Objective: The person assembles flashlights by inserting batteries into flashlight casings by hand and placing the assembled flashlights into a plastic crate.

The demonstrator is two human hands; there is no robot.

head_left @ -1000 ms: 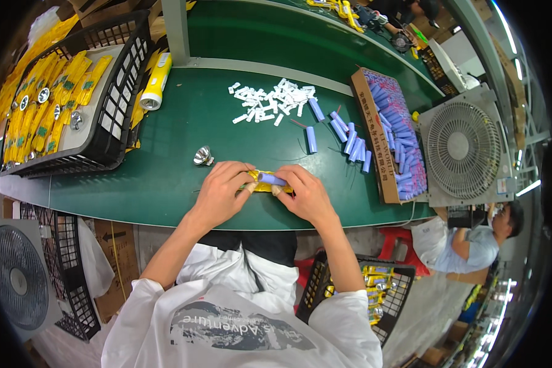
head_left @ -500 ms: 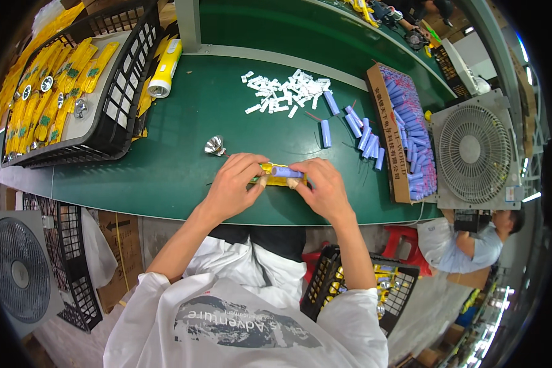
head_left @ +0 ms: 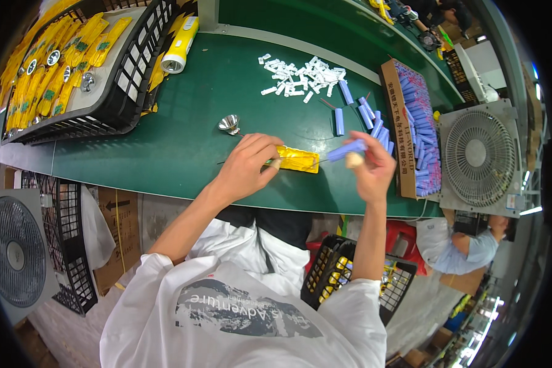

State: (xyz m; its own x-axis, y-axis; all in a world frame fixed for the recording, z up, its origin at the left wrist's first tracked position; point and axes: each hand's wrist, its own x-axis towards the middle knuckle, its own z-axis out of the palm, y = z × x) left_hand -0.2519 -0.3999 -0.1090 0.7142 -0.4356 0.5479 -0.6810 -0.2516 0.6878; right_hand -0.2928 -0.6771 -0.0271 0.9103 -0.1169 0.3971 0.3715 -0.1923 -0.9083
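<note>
The yellow casing (head_left: pixel 300 161) is gleaming like smooth, glossy plastic; the reflector (head_left: pixel 229 124) is shining mirror-bright like polished metal. The lilac cell (head_left: pixel 345 151) is showing a smooth, satiny, plastic-looking wrap. The green tabletop (head_left: pixel 135 159) is looking smooth and faintly shiny, the carton (head_left: pixel 400 126) is showing matt cardboard, the shirt (head_left: pixel 153 306) matt cloth.

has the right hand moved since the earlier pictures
Yes: the right hand, holding a blue cylinder, has moved rightward, closer to the cardboard box on the bench.
</note>
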